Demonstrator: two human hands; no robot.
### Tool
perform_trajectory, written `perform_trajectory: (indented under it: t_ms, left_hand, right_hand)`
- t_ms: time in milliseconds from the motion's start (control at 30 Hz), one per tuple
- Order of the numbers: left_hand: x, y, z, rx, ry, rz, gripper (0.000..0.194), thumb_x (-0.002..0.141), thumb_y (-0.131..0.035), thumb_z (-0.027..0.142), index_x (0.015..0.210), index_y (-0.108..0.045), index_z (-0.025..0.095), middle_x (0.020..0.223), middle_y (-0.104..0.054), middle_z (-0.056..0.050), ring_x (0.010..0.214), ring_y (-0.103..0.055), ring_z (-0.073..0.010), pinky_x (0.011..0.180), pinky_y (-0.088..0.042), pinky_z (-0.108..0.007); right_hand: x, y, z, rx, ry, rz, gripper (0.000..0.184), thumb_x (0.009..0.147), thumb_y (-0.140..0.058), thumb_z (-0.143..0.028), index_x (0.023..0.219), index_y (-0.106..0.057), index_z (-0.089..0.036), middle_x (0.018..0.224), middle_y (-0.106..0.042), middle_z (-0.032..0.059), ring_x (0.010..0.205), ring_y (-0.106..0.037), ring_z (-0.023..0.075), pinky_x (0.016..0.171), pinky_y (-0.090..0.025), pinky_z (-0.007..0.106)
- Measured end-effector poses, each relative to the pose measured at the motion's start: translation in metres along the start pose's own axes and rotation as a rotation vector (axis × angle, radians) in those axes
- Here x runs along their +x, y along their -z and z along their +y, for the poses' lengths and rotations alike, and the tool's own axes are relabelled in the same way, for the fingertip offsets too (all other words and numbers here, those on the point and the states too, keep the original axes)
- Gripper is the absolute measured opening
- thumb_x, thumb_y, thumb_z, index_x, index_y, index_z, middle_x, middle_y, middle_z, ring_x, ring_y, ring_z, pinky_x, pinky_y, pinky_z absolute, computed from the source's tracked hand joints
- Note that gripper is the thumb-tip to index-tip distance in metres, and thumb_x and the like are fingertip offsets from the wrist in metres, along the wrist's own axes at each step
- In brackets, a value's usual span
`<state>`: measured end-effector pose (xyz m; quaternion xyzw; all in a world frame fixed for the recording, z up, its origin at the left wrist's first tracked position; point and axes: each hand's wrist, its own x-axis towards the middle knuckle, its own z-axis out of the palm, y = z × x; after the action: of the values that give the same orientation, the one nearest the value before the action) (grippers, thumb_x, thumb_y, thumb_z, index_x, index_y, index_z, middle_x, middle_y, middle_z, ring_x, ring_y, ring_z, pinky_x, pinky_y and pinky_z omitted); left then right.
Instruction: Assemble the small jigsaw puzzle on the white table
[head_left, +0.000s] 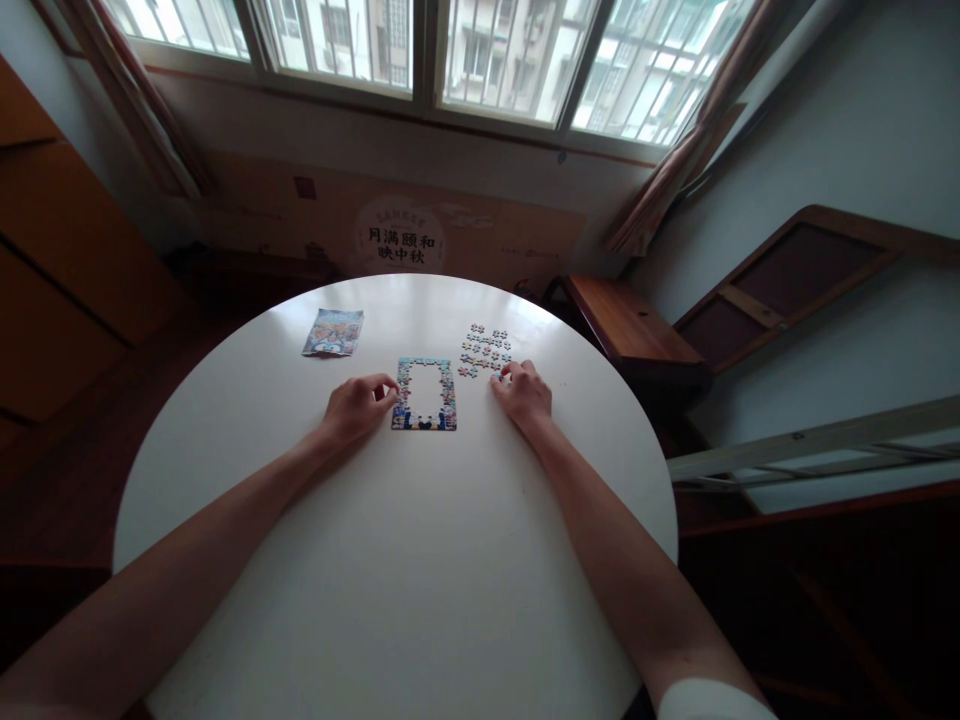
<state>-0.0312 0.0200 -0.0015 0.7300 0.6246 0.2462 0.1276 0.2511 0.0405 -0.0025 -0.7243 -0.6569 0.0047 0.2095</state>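
Note:
A jigsaw puzzle (449, 412) lies flat on the white table, its border joined into an upright rectangle around a bare white centre. At its left edge my left hand (358, 405) rests with thumb and fingers curled together, the tips touching the border. Loose puzzle pieces (486, 348) are spread in rough rows to the right of the puzzle. My right hand (526, 392) is at the near right end of these rows, fingers bent in a pinch on a small bluish puzzle piece (496, 378), which they partly cover.
A crinkled picture packet (334, 332) lies on the far left of the round table (405, 580). Beyond the table's right edge are a wooden stool-like piece (626, 320) and a pale metal rail (795, 440). Windows and a printed cardboard panel (480, 225) stand behind.

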Motion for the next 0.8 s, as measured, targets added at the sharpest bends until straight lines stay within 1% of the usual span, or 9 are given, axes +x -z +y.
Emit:
perform_trajectory:
  t_ms: [133,267,400,500,567,667,733,800]
  left_hand:
    - [0.000,0.000,0.001,-0.002,0.004,-0.009,0.025,0.081,-0.053,0.037,0.088,-0.073,0.024,0.070,-0.068,0.000,0.061,-0.058,-0.0145,0.057,-0.034,-0.025]
    - [0.000,-0.001,-0.001,-0.009,0.001,-0.001,0.024,0.081,-0.053,0.037,0.088,-0.073,0.025,0.070,-0.068,0.000,0.062,-0.058,-0.0146,0.057,-0.034,-0.025]
    - [0.001,-0.002,-0.003,-0.005,-0.010,0.011,0.024,0.081,-0.054,0.037,0.088,-0.073,0.025,0.069,-0.068,0.001,0.062,-0.058,-0.0146,0.057,-0.034,-0.025]
    - [0.001,-0.002,-0.003,0.002,-0.013,0.007,0.024,0.081,-0.054,0.037,0.089,-0.073,0.025,0.070,-0.069,0.001,0.063,-0.059,-0.0146,0.057,-0.034,-0.025]
    - [0.001,-0.002,-0.002,0.005,-0.011,0.005,0.023,0.081,-0.054,0.037,0.088,-0.073,0.025,0.070,-0.068,0.001,0.063,-0.059,-0.0147,0.057,-0.035,-0.025]
    - [0.000,-0.001,0.000,0.008,-0.011,0.000,0.023,0.081,-0.053,0.036,0.088,-0.073,0.025,0.070,-0.068,0.001,0.063,-0.060,-0.0148,0.058,-0.035,-0.025]
    - [0.000,0.000,0.001,0.011,-0.012,-0.005,0.024,0.081,-0.053,0.036,0.089,-0.073,0.025,0.070,-0.068,0.001,0.063,-0.059,-0.0148,0.058,-0.035,-0.025]
    - [-0.001,0.001,0.002,0.009,-0.014,-0.005,0.024,0.081,-0.053,0.036,0.089,-0.073,0.025,0.070,-0.068,0.001,0.064,-0.059,-0.0148,0.058,-0.035,-0.025]
  right_hand:
    - [0.001,0.001,-0.001,0.074,-0.024,-0.044,0.019,0.085,-0.056,-0.035,0.092,-0.067,-0.021,0.101,-0.061,0.0080,0.084,-0.061,0.0201,0.075,-0.045,0.031]
    - [0.003,0.001,0.001,0.150,-0.038,-0.077,0.018,0.083,-0.060,-0.036,0.088,-0.067,-0.020,0.097,-0.062,0.0061,0.081,-0.060,0.0180,0.076,-0.045,0.031]
    - [0.003,0.000,0.002,0.178,-0.038,-0.065,0.019,0.080,-0.063,-0.037,0.085,-0.066,-0.019,0.091,-0.064,0.0049,0.081,-0.060,0.0174,0.078,-0.045,0.031]
    - [0.003,-0.001,0.002,0.253,-0.027,-0.056,0.015,0.078,-0.065,-0.033,0.083,-0.064,-0.019,0.085,-0.066,0.0024,0.077,-0.060,0.0163,0.078,-0.045,0.031]
    - [0.003,-0.003,0.000,0.353,-0.006,-0.052,0.012,0.078,-0.063,-0.028,0.086,-0.063,-0.020,0.081,-0.066,0.0007,0.072,-0.060,0.0146,0.075,-0.046,0.030]
    - [0.002,-0.008,-0.004,0.490,0.042,-0.044,0.020,0.079,-0.059,-0.022,0.099,-0.062,-0.019,0.079,-0.066,-0.0002,0.066,-0.059,0.0127,0.070,-0.046,0.027]
    - [0.002,-0.010,-0.006,0.490,0.073,-0.032,0.024,0.080,-0.058,-0.022,0.103,-0.062,-0.019,0.081,-0.065,0.0004,0.066,-0.059,0.0126,0.070,-0.046,0.027]
    - [0.002,-0.010,-0.007,0.422,0.081,-0.021,0.018,0.082,-0.056,-0.024,0.098,-0.064,-0.019,0.085,-0.066,0.0022,0.068,-0.058,0.0127,0.073,-0.045,0.028]
